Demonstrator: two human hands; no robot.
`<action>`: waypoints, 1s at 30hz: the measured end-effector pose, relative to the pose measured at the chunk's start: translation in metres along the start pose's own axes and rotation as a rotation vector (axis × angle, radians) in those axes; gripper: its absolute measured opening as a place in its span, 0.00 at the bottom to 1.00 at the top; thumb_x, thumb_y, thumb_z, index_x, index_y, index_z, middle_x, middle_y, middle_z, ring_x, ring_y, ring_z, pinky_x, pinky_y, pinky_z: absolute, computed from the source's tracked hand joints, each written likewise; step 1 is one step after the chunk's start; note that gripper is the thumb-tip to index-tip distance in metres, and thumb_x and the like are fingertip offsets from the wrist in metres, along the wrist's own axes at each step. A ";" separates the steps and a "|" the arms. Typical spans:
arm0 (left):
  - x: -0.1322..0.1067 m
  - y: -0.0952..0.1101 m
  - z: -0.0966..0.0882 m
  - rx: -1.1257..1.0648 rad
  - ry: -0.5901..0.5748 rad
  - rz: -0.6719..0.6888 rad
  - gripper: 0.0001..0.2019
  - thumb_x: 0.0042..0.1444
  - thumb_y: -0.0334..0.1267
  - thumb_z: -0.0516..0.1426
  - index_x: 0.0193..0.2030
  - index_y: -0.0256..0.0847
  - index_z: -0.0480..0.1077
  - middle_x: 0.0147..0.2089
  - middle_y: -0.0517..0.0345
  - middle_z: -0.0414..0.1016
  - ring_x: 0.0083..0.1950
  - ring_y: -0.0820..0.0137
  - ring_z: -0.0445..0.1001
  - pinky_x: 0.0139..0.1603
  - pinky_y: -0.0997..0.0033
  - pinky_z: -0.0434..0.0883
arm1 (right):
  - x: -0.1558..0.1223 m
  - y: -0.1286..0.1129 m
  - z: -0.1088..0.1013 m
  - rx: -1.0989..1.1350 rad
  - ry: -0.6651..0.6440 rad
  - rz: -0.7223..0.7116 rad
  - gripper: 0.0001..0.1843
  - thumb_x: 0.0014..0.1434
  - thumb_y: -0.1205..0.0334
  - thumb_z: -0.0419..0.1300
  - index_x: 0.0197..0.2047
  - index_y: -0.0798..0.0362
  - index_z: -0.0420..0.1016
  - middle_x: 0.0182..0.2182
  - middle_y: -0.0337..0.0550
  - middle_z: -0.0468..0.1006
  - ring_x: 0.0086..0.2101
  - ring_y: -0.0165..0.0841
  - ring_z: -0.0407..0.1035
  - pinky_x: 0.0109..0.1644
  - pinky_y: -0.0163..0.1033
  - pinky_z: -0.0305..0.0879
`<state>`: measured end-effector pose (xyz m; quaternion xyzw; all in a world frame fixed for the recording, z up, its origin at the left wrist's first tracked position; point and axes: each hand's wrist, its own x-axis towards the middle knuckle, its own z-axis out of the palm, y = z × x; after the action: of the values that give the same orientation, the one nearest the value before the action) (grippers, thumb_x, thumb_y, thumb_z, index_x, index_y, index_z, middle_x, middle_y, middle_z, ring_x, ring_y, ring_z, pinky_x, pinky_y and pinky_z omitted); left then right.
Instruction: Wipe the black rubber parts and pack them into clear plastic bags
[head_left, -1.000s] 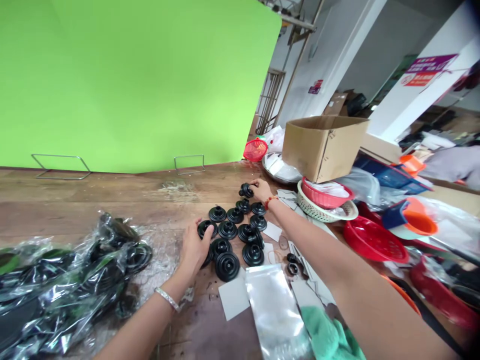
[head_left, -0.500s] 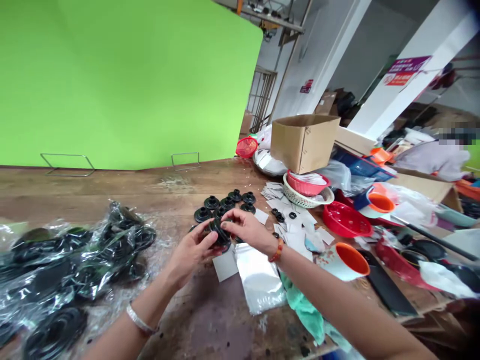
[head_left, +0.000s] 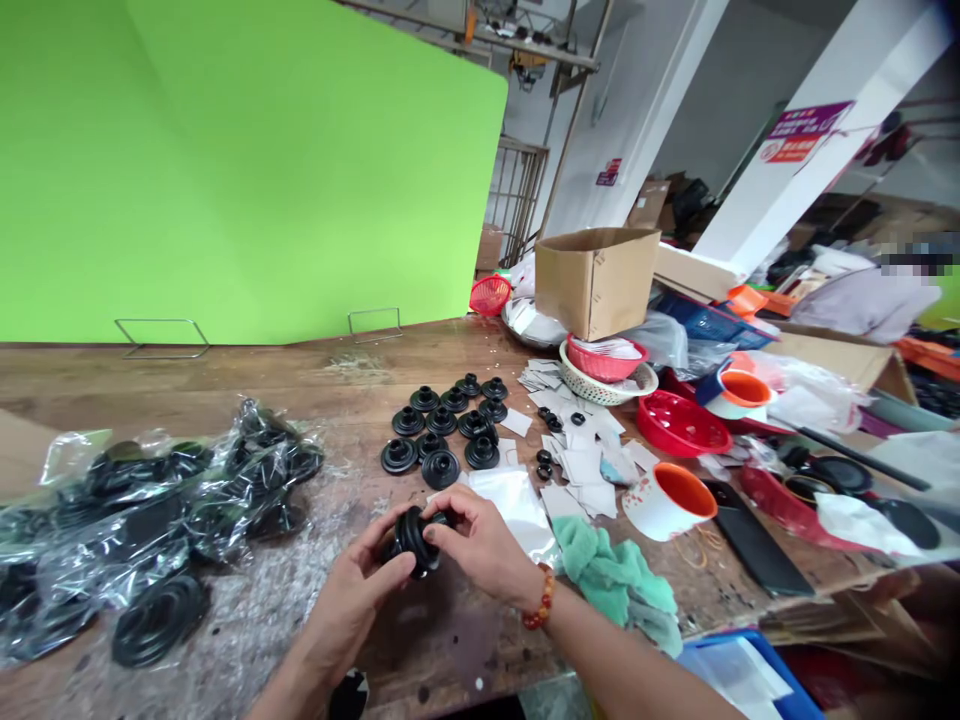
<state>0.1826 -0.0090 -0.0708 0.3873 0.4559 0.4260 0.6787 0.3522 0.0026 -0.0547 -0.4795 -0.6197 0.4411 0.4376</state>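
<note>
A black ringed, disc-shaped part (head_left: 411, 532) is held between both hands just above the wooden table. Around its left side wrap the fingers and thumb of my left hand (head_left: 361, 588). My right hand (head_left: 480, 545) pinches it from the right, thumb and fingertips against its rings; part of its surface is covered by the fingers. Beyond the hands, several similar black stepped discs with raised centres (head_left: 440, 468) lie in a cluster. Beside my right hand are clear plastic bags (head_left: 521, 512), with white square cards (head_left: 583, 466) and small black nut-like rings (head_left: 544, 464) farther right.
Plastic-wrapped black parts (head_left: 225, 490) cover the left side. At right lie a green cloth (head_left: 615, 575), a white cup with orange inside (head_left: 660, 505), a black phone-like slab (head_left: 761, 545), a red basin (head_left: 679, 425) and a cardboard box (head_left: 570, 290). A green panel (head_left: 300, 180) stands behind.
Both hands have drawn back from the disc cluster toward me, carrying the black part between them. More of the cluster shows. The camera view has shifted slightly.
</note>
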 end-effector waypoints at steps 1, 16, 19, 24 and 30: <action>-0.001 -0.001 0.002 -0.018 0.017 0.002 0.30 0.42 0.45 0.67 0.54 0.45 0.70 0.53 0.51 0.73 0.44 0.63 0.73 0.38 0.73 0.70 | -0.002 -0.001 0.002 -0.031 0.027 -0.026 0.05 0.54 0.65 0.60 0.37 0.52 0.74 0.36 0.41 0.73 0.37 0.31 0.67 0.42 0.35 0.64; -0.036 -0.013 0.000 -0.141 -0.120 -0.101 0.35 0.44 0.53 0.63 0.60 0.44 0.66 0.45 0.46 0.78 0.37 0.61 0.75 0.32 0.69 0.71 | 0.005 0.028 -0.016 -0.300 -0.056 -0.152 0.12 0.62 0.60 0.50 0.28 0.52 0.67 0.23 0.34 0.67 0.26 0.27 0.63 0.32 0.31 0.58; -0.028 -0.005 -0.008 0.093 -0.034 0.012 0.36 0.46 0.51 0.62 0.63 0.45 0.62 0.52 0.48 0.75 0.51 0.55 0.72 0.44 0.64 0.71 | 0.011 0.033 -0.011 -0.533 -0.012 -0.136 0.09 0.62 0.57 0.53 0.32 0.51 0.69 0.26 0.37 0.72 0.29 0.30 0.67 0.36 0.33 0.59; 0.014 -0.001 -0.025 0.877 0.269 0.308 0.30 0.51 0.42 0.56 0.62 0.42 0.60 0.58 0.46 0.67 0.57 0.54 0.67 0.56 0.55 0.65 | 0.025 0.027 0.019 -0.965 -0.101 -0.188 0.12 0.61 0.54 0.56 0.38 0.54 0.72 0.36 0.47 0.74 0.38 0.37 0.69 0.40 0.38 0.62; 0.028 -0.007 -0.028 1.359 0.267 0.308 0.29 0.51 0.36 0.56 0.62 0.42 0.60 0.53 0.44 0.65 0.49 0.54 0.72 0.48 0.58 0.69 | 0.060 0.022 -0.004 -0.980 -0.003 -0.208 0.13 0.62 0.52 0.54 0.41 0.53 0.72 0.40 0.48 0.71 0.43 0.38 0.66 0.46 0.39 0.62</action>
<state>0.1643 0.0189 -0.0932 0.7296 0.6401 0.1823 0.1571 0.3512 0.0654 -0.0676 -0.5638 -0.7992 0.0530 0.2015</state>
